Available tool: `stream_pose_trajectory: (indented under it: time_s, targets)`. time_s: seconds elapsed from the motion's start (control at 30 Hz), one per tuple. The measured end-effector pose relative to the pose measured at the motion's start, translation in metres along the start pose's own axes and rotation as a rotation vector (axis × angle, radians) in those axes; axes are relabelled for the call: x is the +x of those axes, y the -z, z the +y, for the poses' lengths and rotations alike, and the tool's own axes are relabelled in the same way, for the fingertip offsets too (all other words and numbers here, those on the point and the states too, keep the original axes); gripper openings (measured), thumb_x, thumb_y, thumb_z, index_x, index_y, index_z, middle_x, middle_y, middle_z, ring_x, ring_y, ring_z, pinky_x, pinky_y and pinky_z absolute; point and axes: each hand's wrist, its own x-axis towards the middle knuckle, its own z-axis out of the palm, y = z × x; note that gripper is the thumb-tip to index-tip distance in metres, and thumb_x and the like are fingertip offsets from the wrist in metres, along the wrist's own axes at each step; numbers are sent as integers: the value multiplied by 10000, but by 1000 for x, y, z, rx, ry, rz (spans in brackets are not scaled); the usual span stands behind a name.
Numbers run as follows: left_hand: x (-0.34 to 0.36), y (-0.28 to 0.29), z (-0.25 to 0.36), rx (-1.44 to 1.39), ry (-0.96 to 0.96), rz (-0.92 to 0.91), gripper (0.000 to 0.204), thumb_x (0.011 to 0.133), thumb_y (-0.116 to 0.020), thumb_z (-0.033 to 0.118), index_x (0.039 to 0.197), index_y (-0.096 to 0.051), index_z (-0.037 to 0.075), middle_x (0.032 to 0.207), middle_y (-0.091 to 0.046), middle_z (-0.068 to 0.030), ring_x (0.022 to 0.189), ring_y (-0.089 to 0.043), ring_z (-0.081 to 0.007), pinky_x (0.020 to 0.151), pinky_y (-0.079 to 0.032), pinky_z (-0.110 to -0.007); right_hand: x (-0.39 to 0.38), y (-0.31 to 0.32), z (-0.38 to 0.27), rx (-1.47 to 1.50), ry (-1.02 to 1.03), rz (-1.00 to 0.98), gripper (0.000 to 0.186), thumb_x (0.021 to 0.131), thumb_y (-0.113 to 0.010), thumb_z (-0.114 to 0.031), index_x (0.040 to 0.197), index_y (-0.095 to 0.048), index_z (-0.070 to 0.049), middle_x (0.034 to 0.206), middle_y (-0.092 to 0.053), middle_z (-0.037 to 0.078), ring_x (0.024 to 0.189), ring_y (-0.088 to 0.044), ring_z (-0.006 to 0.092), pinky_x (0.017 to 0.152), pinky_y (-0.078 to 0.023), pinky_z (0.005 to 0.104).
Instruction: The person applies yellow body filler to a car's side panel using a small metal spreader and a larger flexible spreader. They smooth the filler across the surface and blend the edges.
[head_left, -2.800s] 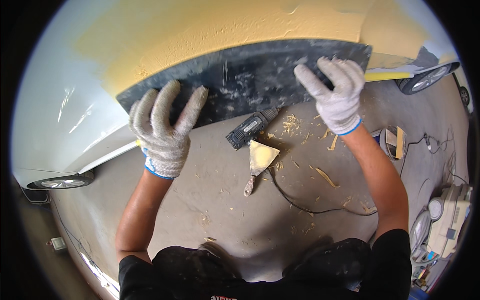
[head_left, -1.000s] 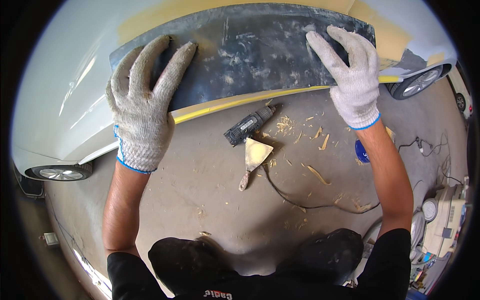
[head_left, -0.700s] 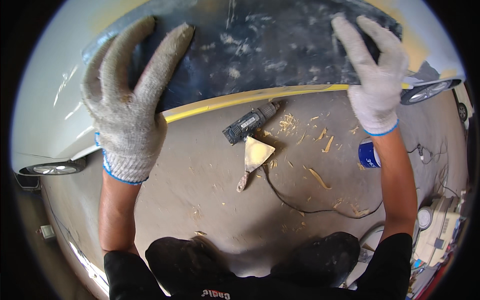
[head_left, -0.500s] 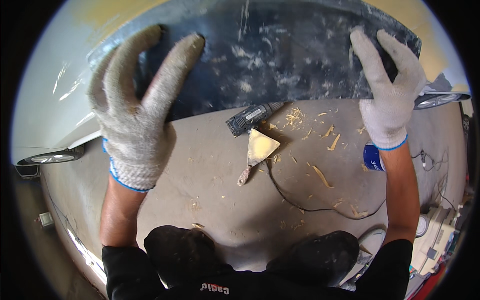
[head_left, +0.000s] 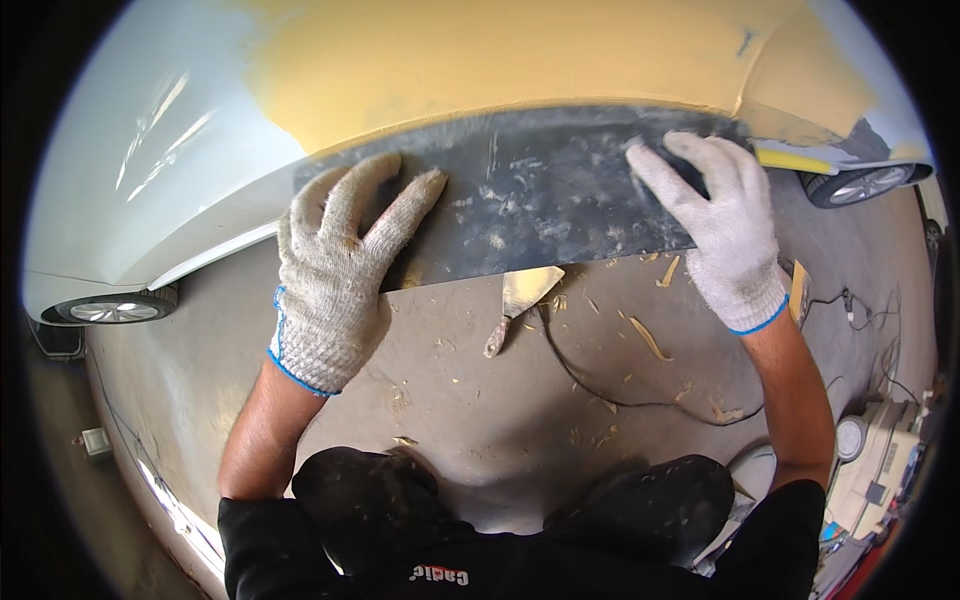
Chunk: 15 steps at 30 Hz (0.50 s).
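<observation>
A wide, dark, flexible sheet point(head_left: 530, 195) with pale smears spans the gap between my two hands. Its far edge lies against the lower side of a car panel, where a broad yellow filler patch point(head_left: 520, 60) spreads over the pale paint. My left hand point(head_left: 335, 260), in a whitish knitted glove, grips the sheet's left end with fingers spread on its face. At the right end, my gloved right hand point(head_left: 735, 215) holds it the same way. The fingertips behind the sheet are hidden.
A broad putty knife point(head_left: 525, 290) with filler on its blade lies on the floor below the sheet. Yellow shavings point(head_left: 648, 338) and a dark cord point(head_left: 620, 403) are around it. Car wheels point(head_left: 115, 308) stand at both sides. A beige case point(head_left: 880, 470) sits at the right.
Both hands have come lower and closer together with the sheet, uncovering the yellow filler patch above. The black heat gun on the floor is now hidden behind the sheet.
</observation>
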Motion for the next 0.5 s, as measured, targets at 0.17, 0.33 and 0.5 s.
stream_pose_trajectory:
  time_s: [0.17,0.33,0.5]
  targets:
    - [-13,17,6,60,-46,-51,764,772,-676,-38,1475,-634,260,1479,-575,-77,1339,-535,-353,1123,-428,-525,-21,6,-11,-3,23,20,604,843,-613,-56,1399,-714,-272,1285,-637,48,1167,-580,289,1051,-495,461]
    - [-2,37,10,175,-44,79,796,767,-656,-70,1480,-634,282,1499,-570,-54,1353,-529,-353,1123,-430,-518,-12,17,2,-96,33,222,602,833,-633,-86,1392,-723,-292,1286,-639,42,1144,-578,298,1028,-515,468]
    - [26,55,-1,320,-91,230,901,715,-640,-95,1519,-613,311,1521,-564,-55,1375,-524,-331,1155,-393,-495,13,24,26,-206,31,383,689,767,-643,-47,1393,-727,-321,1277,-654,33,1132,-601,288,1025,-515,446]
